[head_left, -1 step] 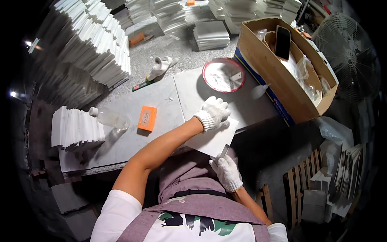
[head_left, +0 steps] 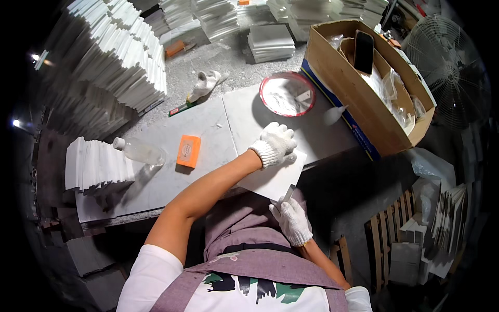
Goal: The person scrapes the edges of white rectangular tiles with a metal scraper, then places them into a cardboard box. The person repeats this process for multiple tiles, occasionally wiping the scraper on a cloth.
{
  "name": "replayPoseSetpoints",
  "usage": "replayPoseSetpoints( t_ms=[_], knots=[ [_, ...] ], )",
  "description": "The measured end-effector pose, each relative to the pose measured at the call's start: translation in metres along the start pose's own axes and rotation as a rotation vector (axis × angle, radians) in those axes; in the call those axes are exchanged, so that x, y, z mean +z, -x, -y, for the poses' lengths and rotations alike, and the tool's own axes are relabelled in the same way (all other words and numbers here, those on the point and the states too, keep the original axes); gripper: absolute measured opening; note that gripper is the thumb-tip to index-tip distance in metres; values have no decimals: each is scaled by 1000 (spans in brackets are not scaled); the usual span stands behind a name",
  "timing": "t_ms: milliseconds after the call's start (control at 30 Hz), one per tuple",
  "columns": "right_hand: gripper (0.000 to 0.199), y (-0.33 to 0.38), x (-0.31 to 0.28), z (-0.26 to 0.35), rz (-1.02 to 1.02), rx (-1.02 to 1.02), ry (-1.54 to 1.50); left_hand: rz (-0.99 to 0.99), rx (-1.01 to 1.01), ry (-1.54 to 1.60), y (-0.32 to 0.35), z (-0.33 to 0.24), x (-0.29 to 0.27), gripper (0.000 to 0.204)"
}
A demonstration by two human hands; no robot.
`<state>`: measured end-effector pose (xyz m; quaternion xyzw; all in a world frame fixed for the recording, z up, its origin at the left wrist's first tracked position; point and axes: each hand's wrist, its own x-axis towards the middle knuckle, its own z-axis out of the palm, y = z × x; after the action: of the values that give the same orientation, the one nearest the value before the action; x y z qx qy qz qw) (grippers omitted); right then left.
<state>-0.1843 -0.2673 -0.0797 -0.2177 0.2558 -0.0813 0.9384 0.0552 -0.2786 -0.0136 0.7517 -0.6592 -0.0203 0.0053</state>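
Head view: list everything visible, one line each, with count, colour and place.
flat white tile: one, white, bench's near edge, under left hand
small scraper tool: one, grey, at tile's near edge
orange rectangular block: one, orange, bench centre
clear plastic bottle: one, lying left of block
round red-rimmed dish: one, white inside, bench far side
cardboard box: one, brown, right
spare glove: one, white, beyond bench
fan: one, white, far right
left hand: white glove, pressing tile
right hand: white glove, holding scraper

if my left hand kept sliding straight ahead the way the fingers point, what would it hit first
Probably the round red-rimmed dish. The gloved left hand rests on the white tile, fingers pointing up the grey slab toward that dish, with bare slab between. The small white bulb-shaped thing lies off to the right.
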Motion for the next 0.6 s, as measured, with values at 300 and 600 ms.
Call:
replayPoseSetpoints(
  t_ms=[300,600],
  knots=[
    [26,3,8,4,-44,-4,-37,-426,-299,114,50,-17,12,54],
    [22,4,3,-3,-37,40,-18,-326,-537,236,72,-41,39,49]
  ],
)
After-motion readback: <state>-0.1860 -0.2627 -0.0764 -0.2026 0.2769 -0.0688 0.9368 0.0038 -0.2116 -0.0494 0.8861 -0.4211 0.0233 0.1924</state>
